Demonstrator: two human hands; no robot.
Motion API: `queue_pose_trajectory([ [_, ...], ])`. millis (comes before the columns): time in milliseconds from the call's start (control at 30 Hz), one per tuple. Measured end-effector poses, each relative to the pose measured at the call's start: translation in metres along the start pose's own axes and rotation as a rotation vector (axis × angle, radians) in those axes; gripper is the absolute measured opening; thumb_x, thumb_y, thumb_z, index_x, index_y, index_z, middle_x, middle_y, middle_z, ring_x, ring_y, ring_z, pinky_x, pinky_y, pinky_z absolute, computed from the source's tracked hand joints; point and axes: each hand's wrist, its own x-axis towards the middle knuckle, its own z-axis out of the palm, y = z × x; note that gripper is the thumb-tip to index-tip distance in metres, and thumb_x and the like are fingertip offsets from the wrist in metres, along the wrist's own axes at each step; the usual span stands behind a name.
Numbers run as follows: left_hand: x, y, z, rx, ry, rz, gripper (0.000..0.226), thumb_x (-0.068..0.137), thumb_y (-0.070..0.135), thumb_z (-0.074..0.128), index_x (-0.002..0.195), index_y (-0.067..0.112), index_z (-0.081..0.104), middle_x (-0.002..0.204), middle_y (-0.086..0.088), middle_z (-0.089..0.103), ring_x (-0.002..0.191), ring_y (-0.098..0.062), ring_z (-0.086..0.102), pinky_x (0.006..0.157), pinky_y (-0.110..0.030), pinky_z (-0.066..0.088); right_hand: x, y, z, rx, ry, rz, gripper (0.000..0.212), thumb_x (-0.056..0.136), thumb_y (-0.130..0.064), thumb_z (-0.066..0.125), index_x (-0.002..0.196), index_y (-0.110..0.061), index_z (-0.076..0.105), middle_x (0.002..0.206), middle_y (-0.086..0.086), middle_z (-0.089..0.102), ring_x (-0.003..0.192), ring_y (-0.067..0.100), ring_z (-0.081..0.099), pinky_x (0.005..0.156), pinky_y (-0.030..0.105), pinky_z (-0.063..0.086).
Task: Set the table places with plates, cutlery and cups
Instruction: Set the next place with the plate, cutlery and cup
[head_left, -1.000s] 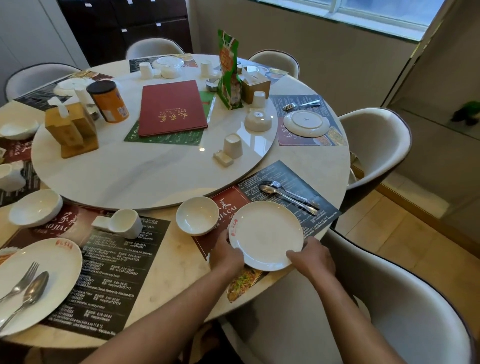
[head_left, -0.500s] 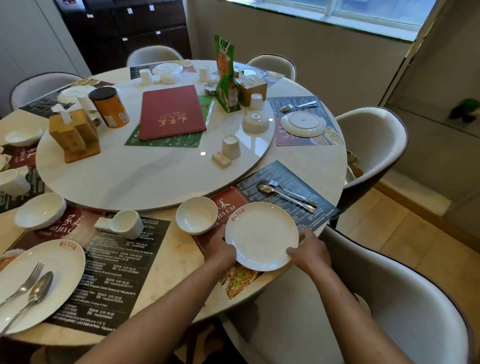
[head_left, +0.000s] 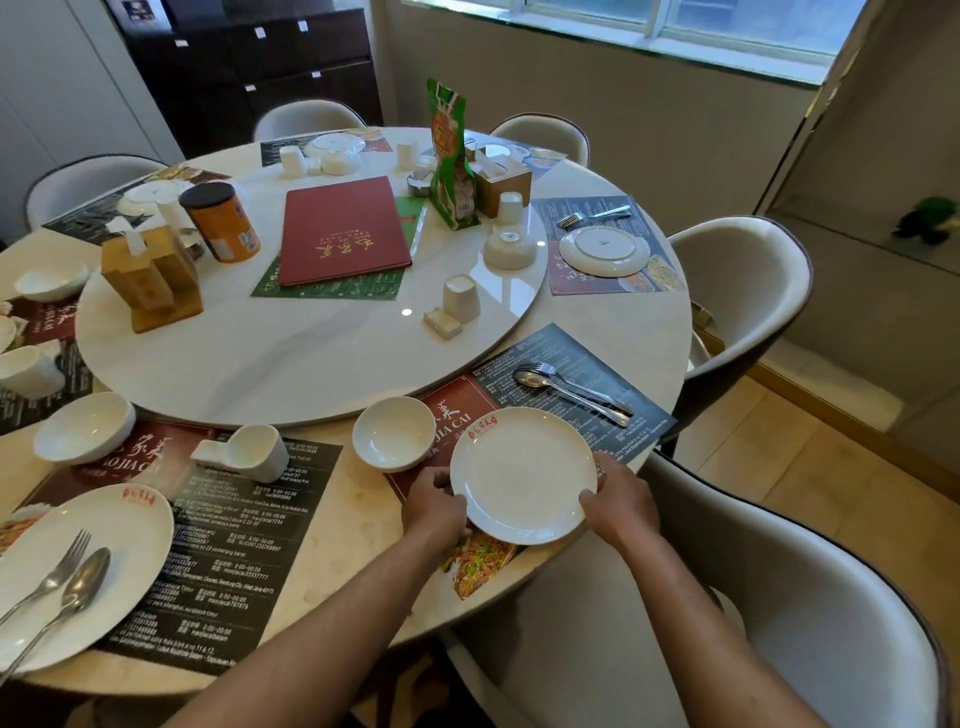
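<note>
Round, glossy white plate (head_left: 522, 475), smooth, with a small red mark near its far rim, gripped at both sides over the printed paper placemat (head_left: 571, 364) at the near edge of the surface (head_left: 358, 561). Left hand (head_left: 435, 506) on the plate's left rim, fingers curled under the edge; right hand (head_left: 621, 501) on the right rim, thumb on top, fingers wrapped round the edge. Cannot tell whether the plate rests flat on the mat or sits slightly lifted.

Just left of the plate, a small round white bowl (head_left: 395, 433), deep and shiny, partly on the same mat. Beyond the plate, on the dark part of the mat, a metal spoon (head_left: 566, 392) and fork (head_left: 587, 384), lying side by side, handles pointing right.

Pale marble-look round surface, polished, carrying a raised round turntable (head_left: 291, 358) of the same stone pattern. On the turntable: a flat red menu folder (head_left: 343, 231), an orange can with a dark lid (head_left: 221, 222), a wooden box holder (head_left: 148, 278), a tall green pouch (head_left: 449, 156), an upturned white cup (head_left: 461, 297).

To the left, a second place with a white plate (head_left: 130, 535) carrying a fork and spoon, a white cup on its side (head_left: 254, 452) and another white bowl (head_left: 85, 427). Farther right, an upturned plate (head_left: 603, 251) on its own mat. Padded cream chair (head_left: 737, 623) directly under the right forearm, close against the edge.
</note>
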Motion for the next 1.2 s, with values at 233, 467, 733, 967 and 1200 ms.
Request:
queue_pose_trajectory([
  [233,0.003,-0.001,0.001,-0.031,-0.002,-0.010,0.025,0.095,0.012,0.065,0.116,0.024,0.057,0.108,0.004,0.060,0.075,-0.023,0.072,0.057,-0.029,0.061,0.016,-0.004,-0.003,-0.087,0.061,-0.039,0.040,0.091,-0.025,0.052,0.130,-0.030,0.058,0.122,0.003,0.065,0.103,0.026,0.061,0.085,0.039,0.054],
  [467,0.020,-0.003,-0.001,-0.100,-0.066,-0.113,0.008,0.096,0.017,0.067,0.102,0.018,0.062,0.102,-0.008,0.069,0.079,-0.027,0.074,0.066,-0.039,0.065,0.064,-0.039,-0.020,-0.358,0.197,-0.251,0.025,0.097,-0.027,0.052,0.114,-0.015,0.065,0.118,0.008,0.059,0.112,0.031,0.053,0.086,0.043,0.049],
  [733,0.028,-0.002,-0.013,-0.290,-0.224,-0.236,0.017,0.095,0.017,0.070,0.109,0.010,0.066,0.100,-0.013,0.073,0.081,-0.028,0.076,0.058,-0.029,0.060,0.107,-0.055,-0.011,-0.643,0.140,-0.372,0.030,0.092,-0.002,0.046,0.110,-0.018,0.065,0.099,0.006,0.058,0.095,0.028,0.056,0.075,0.039,0.046],
  [967,0.028,-0.013,-0.009,-0.312,-0.195,-0.176,0.017,0.095,0.019,0.071,0.108,0.008,0.069,0.096,-0.012,0.074,0.074,-0.024,0.074,0.063,-0.030,0.062,0.113,-0.049,-0.002,-0.689,0.227,-0.445,0.034,0.088,0.006,0.048,0.101,-0.017,0.069,0.087,0.007,0.063,0.082,0.028,0.064,0.071,0.039,0.057],
  [1200,0.025,-0.014,-0.008,-0.299,-0.160,-0.147,0.017,0.095,0.019,0.071,0.107,0.008,0.069,0.094,-0.013,0.074,0.074,-0.024,0.074,0.064,-0.032,0.063,0.089,-0.044,-0.013,-0.411,0.306,-0.416,0.032,0.093,-0.004,0.047,0.109,-0.020,0.069,0.100,0.006,0.065,0.093,0.034,0.062,0.075,0.041,0.050],
])
